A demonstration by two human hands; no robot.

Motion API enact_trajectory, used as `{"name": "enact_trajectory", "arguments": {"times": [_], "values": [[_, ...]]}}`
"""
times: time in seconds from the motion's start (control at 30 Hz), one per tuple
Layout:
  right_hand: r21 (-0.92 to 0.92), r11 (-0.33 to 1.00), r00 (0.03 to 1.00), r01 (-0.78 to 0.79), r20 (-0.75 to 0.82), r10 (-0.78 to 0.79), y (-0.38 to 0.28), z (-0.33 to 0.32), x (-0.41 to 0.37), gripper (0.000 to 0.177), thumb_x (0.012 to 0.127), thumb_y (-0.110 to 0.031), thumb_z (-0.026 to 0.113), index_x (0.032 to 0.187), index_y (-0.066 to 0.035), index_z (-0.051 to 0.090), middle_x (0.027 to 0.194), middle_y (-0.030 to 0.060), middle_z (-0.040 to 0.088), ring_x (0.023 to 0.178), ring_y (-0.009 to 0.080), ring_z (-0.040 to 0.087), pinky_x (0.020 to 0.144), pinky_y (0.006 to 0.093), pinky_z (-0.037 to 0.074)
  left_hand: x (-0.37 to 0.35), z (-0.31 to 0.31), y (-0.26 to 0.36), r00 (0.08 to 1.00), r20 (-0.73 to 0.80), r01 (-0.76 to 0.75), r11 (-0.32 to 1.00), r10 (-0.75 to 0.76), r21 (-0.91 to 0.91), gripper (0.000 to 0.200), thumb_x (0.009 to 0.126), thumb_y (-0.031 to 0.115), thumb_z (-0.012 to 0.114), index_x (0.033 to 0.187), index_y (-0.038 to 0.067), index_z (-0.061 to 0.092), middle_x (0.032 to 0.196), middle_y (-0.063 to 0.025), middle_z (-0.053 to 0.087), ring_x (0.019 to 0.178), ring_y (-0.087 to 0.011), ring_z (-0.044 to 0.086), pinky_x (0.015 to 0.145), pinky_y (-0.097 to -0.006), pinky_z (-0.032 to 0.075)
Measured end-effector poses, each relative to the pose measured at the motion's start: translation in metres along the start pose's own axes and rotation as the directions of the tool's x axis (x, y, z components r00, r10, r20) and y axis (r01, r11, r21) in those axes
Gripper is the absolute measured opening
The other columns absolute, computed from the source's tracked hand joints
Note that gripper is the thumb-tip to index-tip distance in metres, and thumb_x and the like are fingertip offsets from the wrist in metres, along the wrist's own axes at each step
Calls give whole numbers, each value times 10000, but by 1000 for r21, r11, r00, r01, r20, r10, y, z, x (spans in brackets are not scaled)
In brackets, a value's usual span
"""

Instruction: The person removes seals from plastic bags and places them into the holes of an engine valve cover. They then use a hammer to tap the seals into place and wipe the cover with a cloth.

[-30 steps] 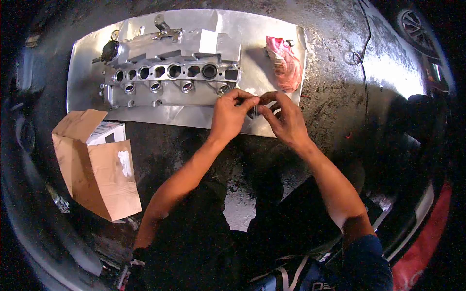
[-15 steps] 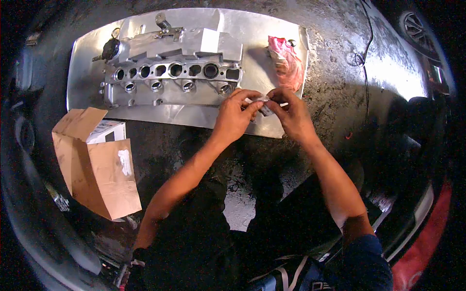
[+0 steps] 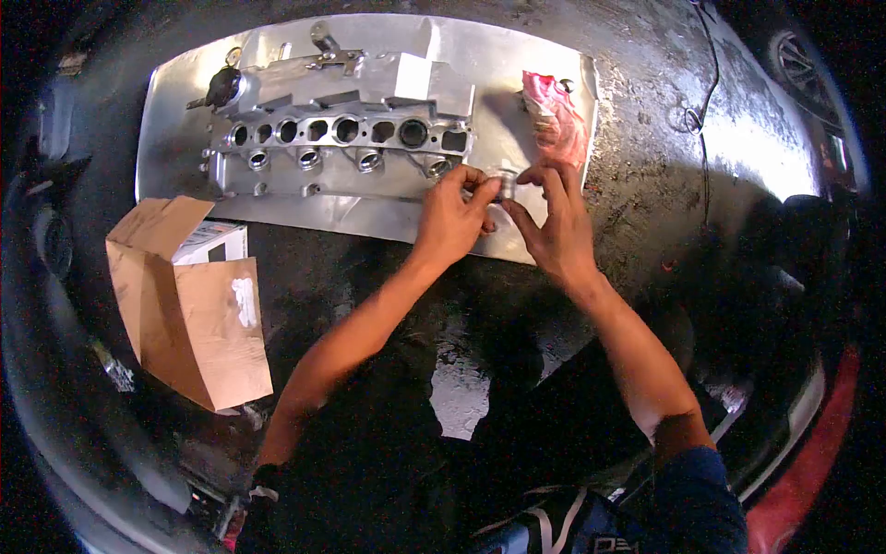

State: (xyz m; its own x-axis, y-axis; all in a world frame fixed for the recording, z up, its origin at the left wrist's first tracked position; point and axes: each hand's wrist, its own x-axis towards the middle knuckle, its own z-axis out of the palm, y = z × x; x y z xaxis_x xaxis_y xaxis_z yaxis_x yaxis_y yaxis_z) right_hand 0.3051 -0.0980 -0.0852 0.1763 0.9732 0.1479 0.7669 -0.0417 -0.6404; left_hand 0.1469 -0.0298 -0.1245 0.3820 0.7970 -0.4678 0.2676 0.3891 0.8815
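Observation:
Pinched between the fingers of my left hand (image 3: 453, 213) is a small pale packet (image 3: 505, 185), blurred and partly covered by the fingers. My right hand (image 3: 560, 220) is just to the right of it, thumb and fingers apart, with nothing visible between them. Behind my left hand lies a grey metal engine cover (image 3: 277, 95) with a row of round and square openings. It rests on a shiny metal sheet (image 3: 175, 148). A crumpled red and pink cloth (image 3: 558, 125) lies on the sheet beyond my right hand.
An open cardboard box (image 3: 221, 323) stands at the left, with a white printed box (image 3: 218, 242) inside. A black cable (image 3: 706, 138) runs over the dark, wet floor at the right. A car wheel (image 3: 801, 65) shows at the upper right.
My right hand has let go of the small packet and its fingers have spread. The packet stays in my left hand. The whole view has shifted slightly.

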Motion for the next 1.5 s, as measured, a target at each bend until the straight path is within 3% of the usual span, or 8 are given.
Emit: {"name": "enact_trajectory", "arguments": {"times": [0.1,0.23,0.37,0.67,0.9,1.1,1.2,1.5], "values": [[113,990,992,-80,106,68,1,9,-6,366,907,-169,775,1208,-64,595,1224,145,556,1006,346,656,795,448,565,-1,-1,-2,978,45,-209,976,206,63,273,991,249,709,1023,-16,651,767,-103,678,556,-143,652,498,-319,499],[333,878,925,-345,282,256,12,9,-9,329,967,-210,734,1213,-39,599,1150,130,655,962,282,693,805,381,565,1,1,-6,980,88,-176,984,179,-40,304,960,271,754,945,-17,660,765,-71,682,573,-128,654,520,-295,536],[355,859,920,-369,273,282,7,8,-8,296,994,-212,705,1212,-36,610,1099,133,702,907,260,710,764,365,566,-2,-2,0,988,126,-82,995,88,-53,296,914,267,808,917,4,671,743,-51,686,630,-108,675,541,-286,551],[176,926,918,-334,284,277,14,4,-7,168,993,-172,683,1026,-23,613,945,156,708,796,308,707,671,410,551,-4,-1,-2,983,178,-23,989,49,-144,160,935,115,764,1040,11,704,932,-56,737,773,-139,698,658,-280,566],[-47,991,956,-124,263,132,16,-1,-6,150,965,-145,677,996,-33,582,916,191,657,844,420,666,689,479,524,-4,0,-7,957,80,-287,951,279,113,201,929,178,735,1034,8,717,973,-141,752,840,-253,727,742,-377,559],[30,994,940,-104,331,89,18,-4,-2,149,962,-118,677,1048,-35,588,940,175,669,833,393,682,693,464,537,-5,2,-2,939,61,-343,930,337,131,193,916,197,733,978,14,727,956,-145,747,887,-320,724,782,-409,547],[203,925,913,-320,328,244,1,-5,3,133,965,-92,675,1062,-33,605,971,168,693,803,360,704,680,438,552,-1,-3,-4,954,87,-294,952,287,82,207,914,212,737,989,19,746,948,-141,755,883,-307,731,781,-399,544],[43,981,953,-187,250,171,14,2,-4,95,964,-91,691,997,-35,622,902,139,724,783,314,731,680,406,560,-1,-1,-7,972,119,-211,974,201,77,236,922,228,747,1003,6,750,942,-150,757,878,-267,727,788,-383,537]]}}
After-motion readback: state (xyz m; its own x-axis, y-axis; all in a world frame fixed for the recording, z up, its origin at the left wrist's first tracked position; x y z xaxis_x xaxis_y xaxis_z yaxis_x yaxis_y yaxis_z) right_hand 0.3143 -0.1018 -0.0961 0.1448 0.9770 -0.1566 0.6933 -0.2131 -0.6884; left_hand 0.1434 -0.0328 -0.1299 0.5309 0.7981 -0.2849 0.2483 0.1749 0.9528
